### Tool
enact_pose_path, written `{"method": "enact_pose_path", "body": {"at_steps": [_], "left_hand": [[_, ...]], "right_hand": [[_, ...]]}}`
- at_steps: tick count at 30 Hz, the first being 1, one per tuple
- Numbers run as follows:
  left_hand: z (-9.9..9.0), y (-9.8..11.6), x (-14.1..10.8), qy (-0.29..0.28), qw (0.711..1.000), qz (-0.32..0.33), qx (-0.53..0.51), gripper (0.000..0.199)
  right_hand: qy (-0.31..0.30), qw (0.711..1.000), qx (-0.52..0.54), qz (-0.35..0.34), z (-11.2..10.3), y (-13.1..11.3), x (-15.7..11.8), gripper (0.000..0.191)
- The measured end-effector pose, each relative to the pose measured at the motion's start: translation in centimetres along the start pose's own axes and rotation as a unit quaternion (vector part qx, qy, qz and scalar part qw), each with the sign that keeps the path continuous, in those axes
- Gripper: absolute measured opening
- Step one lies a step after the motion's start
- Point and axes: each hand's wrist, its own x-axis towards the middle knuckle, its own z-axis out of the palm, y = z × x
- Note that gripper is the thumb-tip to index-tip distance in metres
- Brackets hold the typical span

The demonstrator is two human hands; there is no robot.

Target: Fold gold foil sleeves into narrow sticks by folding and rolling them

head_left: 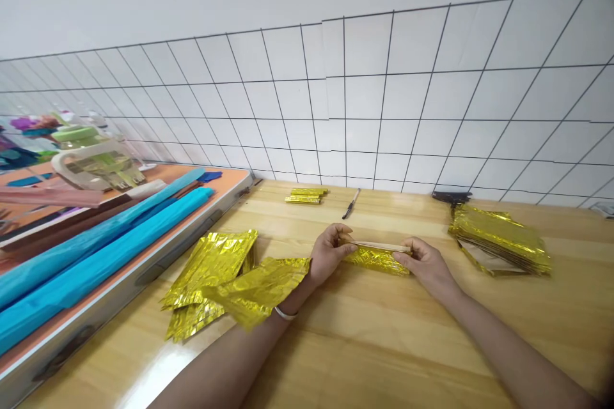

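Note:
Between my two hands is a sheet of gold foil paper (378, 259), partly folded or rolled, with its pale back showing as a narrow strip along the far edge. My left hand (330, 253) pinches its left end, and my right hand (426, 263) pinches the right end, thumbs towards me. Beside my left wrist lies a pile of gold foil sheets (211, 262), one of them raised against the hand. A thicker stack of gold foil paper (501, 238) sits to the right of my right hand. Several rolled gold foil strips (304, 196) lie further back.
A pen (352, 203) lies near the wall, and a black item (451, 197) is behind the right stack. On the left, an orange-topped board (235, 180) bears blue paper rolls (144, 236), a white basket (71, 163) and a green-lidded jar (77, 134). White gridded tiles back the wooden table (384, 345).

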Motion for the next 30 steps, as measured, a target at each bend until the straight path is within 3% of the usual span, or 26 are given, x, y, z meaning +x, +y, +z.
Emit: {"method": "enact_pose_path", "body": {"at_steps": [3,9,18,24,30], "left_hand": [[0.1,0.0,-0.1,0.010,1.000,0.008,-0.018,0.039],[0.0,-0.1,-0.1,0.002,0.999,-0.004,-0.032,0.036],[0.9,1.1,-0.5,-0.036,0.996,0.029,-0.083,0.045],[0.8,0.9,-0.5,-0.001,0.996,-0.023,-0.085,0.030],[0.7,0.6,-0.4,0.010,0.994,-0.010,-0.110,0.030]], "right_hand": [[0.009,1.000,0.009,-0.009,0.2,-0.4,-0.3,0.028],[0.021,0.998,-0.035,-0.044,0.3,-1.3,-0.6,0.030],[0.091,0.992,-0.053,-0.073,-0.1,-1.4,-0.8,0.025],[0.091,0.992,-0.043,-0.072,-0.3,-1.4,-1.0,0.020],[0.095,0.993,-0.039,-0.066,-0.4,-0.9,-0.9,0.021]]}}
